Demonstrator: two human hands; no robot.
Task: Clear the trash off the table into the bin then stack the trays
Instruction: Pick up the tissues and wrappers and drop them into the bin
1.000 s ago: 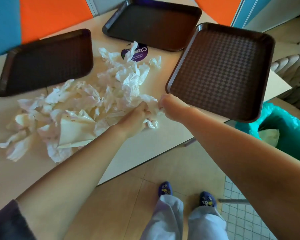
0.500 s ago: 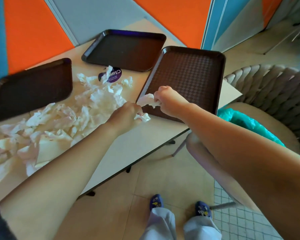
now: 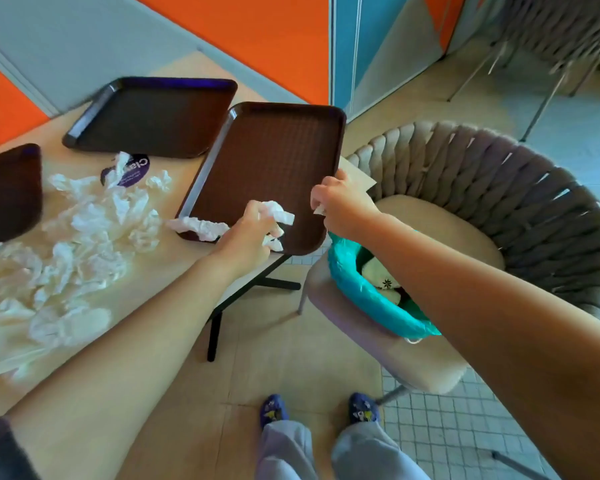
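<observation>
A heap of crumpled white napkins covers the left half of the table. My left hand grips a wad of napkins above the near corner of the right brown tray; a strand of napkin trails from it over the tray's edge. My right hand pinches a small scrap of napkin past the table's right edge, just above the bin with its teal liner. A second tray lies at the back, a third at the far left.
A woven grey armchair stands right of the table, and the bin sits on its seat with some trash inside. A purple round sticker is on the tabletop. My feet stand on the wooden floor below.
Both hands have lifted napkins from the heap and carried them rightward, across the right tray; the right hand now reaches past the table edge above the bin. The view has swung right.
</observation>
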